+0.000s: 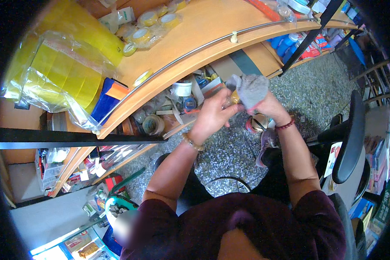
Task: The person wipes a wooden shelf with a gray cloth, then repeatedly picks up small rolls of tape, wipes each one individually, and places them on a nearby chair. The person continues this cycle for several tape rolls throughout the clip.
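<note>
A grey cloth (pixel 253 89) is bunched in my right hand (pixel 269 106), in front of the open lower shelf. My left hand (pixel 214 112) meets it from the left, its thumb and fingers around a small yellow item (pixel 235 97) in clear plastic, probably a roll of tape. The cloth and my fingers hide most of that item. On the lower shelf, left of my hands, are a white tub (pixel 182 89), a blue round item (pixel 189 103) and a used tape roll (pixel 152 124). Below my right hand, a round tin-like object (pixel 259 123) stands near my shoe.
A curved wooden shelf (pixel 195 48) with a metal rail spans the front. Packs of yellow tape (pixel 68 70) and loose rolls (pixel 141 34) lie on it. A black chair armrest (pixel 349 136) rises at right. At lower left stands a green-rimmed bin (pixel 110 208).
</note>
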Action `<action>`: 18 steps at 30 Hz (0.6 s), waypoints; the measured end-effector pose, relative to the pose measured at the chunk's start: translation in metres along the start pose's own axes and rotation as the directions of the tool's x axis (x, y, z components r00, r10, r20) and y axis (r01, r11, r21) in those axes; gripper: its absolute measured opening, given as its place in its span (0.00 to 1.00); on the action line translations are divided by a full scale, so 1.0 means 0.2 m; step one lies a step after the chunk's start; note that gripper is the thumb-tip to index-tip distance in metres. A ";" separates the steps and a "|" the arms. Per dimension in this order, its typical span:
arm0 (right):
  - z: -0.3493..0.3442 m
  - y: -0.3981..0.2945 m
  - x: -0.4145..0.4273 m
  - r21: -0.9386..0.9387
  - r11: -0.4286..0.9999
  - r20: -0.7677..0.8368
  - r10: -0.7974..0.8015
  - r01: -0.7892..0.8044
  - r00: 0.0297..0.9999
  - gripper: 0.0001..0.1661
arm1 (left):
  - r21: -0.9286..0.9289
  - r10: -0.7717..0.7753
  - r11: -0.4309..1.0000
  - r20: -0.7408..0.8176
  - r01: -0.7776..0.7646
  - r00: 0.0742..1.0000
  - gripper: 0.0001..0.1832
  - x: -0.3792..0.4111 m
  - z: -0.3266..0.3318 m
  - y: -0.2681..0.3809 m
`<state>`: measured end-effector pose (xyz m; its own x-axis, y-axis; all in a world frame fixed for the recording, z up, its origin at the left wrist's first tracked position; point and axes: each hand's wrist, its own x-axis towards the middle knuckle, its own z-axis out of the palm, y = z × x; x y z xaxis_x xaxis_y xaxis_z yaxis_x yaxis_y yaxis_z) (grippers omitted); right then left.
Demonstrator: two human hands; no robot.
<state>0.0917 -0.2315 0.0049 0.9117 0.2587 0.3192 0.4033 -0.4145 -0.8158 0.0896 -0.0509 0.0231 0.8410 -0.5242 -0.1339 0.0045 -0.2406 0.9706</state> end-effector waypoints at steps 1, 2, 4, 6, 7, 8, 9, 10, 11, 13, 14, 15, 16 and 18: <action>0.07 -0.01 -0.02 0.205 0.978 -0.092 0.056 -0.036 0.994 0.10 | -0.036 0.004 0.999 -0.010 -0.005 1.000 0.13 0.01 0.00 -0.03; 0.09 -0.01 -0.01 0.204 0.979 -0.125 0.048 -0.022 0.991 0.09 | -0.072 0.008 0.997 -0.020 -0.010 1.000 0.14 0.01 0.00 -0.05; 0.12 0.01 0.02 0.201 0.980 -0.195 0.039 0.001 0.980 0.10 | -0.042 -0.006 0.999 -0.065 0.003 0.998 0.14 0.01 0.04 -0.04; 0.10 0.00 0.02 0.299 0.916 -0.092 0.307 -0.268 0.947 0.12 | 0.016 -0.016 1.000 -0.094 0.018 0.995 0.14 0.00 0.05 -0.01; 0.10 -0.01 0.01 0.337 0.853 -0.031 0.432 -0.398 0.901 0.13 | 0.060 -0.019 0.998 -0.100 0.026 0.995 0.14 0.00 0.05 0.03; 0.13 0.03 0.00 0.465 0.829 -0.176 0.430 -0.310 0.885 0.15 | 0.104 -0.023 0.994 -0.106 0.034 0.994 0.14 -0.01 0.05 0.05; 0.12 0.02 0.03 0.593 0.764 -0.226 0.460 -0.253 0.858 0.14 | 0.133 0.013 0.991 -0.124 0.003 0.992 0.14 -0.01 0.05 0.04; 0.10 0.01 0.05 0.705 0.685 -0.269 0.496 -0.182 0.826 0.13 | 0.162 0.050 0.986 -0.140 -0.026 0.989 0.14 -0.02 0.05 0.03; 0.08 -0.01 0.07 0.798 0.594 -0.303 0.537 -0.098 0.788 0.13 | 0.192 0.086 0.980 -0.155 -0.055 0.984 0.14 -0.02 0.05 0.02; 0.05 -0.02 0.03 0.700 0.667 -0.149 0.485 -0.254 0.862 0.13 | 0.289 0.156 0.954 -0.247 -0.081 0.956 0.15 0.00 0.02 -0.04; 0.05 -0.03 0.00 0.569 0.746 -0.039 0.445 -0.346 0.894 0.14 | 0.339 0.193 0.937 -0.290 -0.088 0.937 0.15 0.00 0.00 -0.06; 0.06 -0.04 -0.01 0.492 0.802 -0.018 0.399 -0.339 0.917 0.14 | 0.409 0.238 0.907 -0.311 -0.096 0.920 0.15 0.01 0.01 -0.05; 0.07 -0.05 -0.02 0.413 0.852 0.006 0.349 -0.320 0.937 0.14 | 0.478 0.284 0.872 -0.329 -0.101 0.901 0.16 0.01 0.02 -0.03; 0.16 -0.09 -0.01 0.391 0.912 -0.125 0.189 -0.127 0.974 0.13 | 0.510 0.299 0.854 -0.328 -0.098 0.896 0.15 0.02 0.06 -0.03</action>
<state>0.0798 -0.1976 0.0037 0.9741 0.0644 0.2168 0.2211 -0.0699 -0.9727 0.0870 -0.0605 0.0142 0.9326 -0.2735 0.2356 -0.3546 -0.5713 0.7402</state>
